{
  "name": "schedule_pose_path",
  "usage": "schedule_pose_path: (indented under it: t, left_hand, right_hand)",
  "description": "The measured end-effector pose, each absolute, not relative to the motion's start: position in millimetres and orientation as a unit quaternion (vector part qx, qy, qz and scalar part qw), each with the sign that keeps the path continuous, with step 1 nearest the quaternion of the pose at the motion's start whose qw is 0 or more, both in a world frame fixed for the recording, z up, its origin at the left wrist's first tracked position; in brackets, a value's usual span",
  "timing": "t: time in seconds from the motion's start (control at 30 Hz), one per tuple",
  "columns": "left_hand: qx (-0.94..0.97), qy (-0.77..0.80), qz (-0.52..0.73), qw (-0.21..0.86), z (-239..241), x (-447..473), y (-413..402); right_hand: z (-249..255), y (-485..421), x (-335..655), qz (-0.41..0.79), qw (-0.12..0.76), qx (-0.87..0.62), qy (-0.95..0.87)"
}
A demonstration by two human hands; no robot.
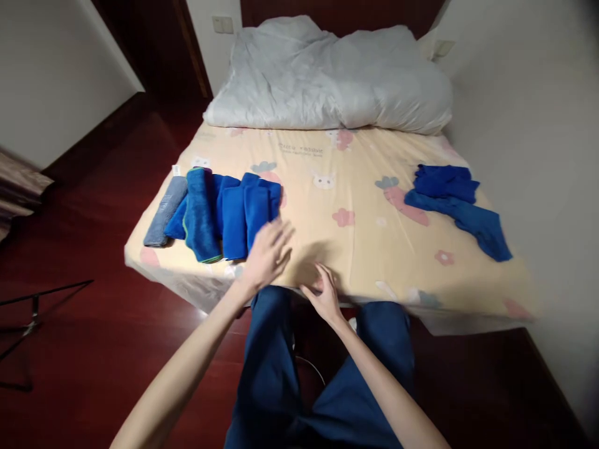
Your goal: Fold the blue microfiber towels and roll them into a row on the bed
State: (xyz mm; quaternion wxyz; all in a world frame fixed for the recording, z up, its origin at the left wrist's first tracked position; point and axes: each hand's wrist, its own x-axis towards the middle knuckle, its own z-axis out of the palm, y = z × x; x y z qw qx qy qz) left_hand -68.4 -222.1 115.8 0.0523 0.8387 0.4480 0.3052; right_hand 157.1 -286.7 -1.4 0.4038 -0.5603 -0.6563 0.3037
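Observation:
My left hand (269, 252) hovers over the near edge of the bed (355, 249), fingers stretched out and slightly blurred, just right of a row of folded blue towels (234, 212). It holds nothing. My right hand (322, 292) rests near the bed's front edge with fingers loosely spread, also empty. A grey folded towel (166, 211) lies at the left end of the row. A loose heap of unfolded blue towels (456, 202) lies at the right side of the bed.
A white duvet (327, 75) is bunched at the head of the bed. A white wall runs along the right side. Dark red wooden floor surrounds the bed, with a black metal stand (28, 324) at the left.

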Motion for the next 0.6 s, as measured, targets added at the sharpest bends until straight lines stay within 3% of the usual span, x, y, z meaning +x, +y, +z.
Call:
schedule_pose_path:
  t: [0.1, 0.17, 0.4, 0.6]
  left_hand:
    - [0.924, 0.322, 0.145, 0.143, 71.4, -10.9, -244.1]
    - [0.934, 0.293, 0.103, 0.177, 47.6, 25.7, -247.1]
    - [0.878, 0.374, 0.209, 0.214, -10.9, 126.3, -199.8]
    - [0.828, 0.512, 0.219, 0.069, -40.4, 159.5, -190.6]
  right_hand:
    - [-2.9, -315.8, 240.4, 0.235, 0.347, -0.582, -0.697]
    - [-0.4, -337.9, 293.7, 0.175, 0.292, -0.629, -0.699]
    - [2.1, -402.7, 380.9, 0.05, 0.194, -0.773, -0.602]
    - [-4.0, -438.8, 422.4, 0.027, 0.159, -0.824, -0.543]
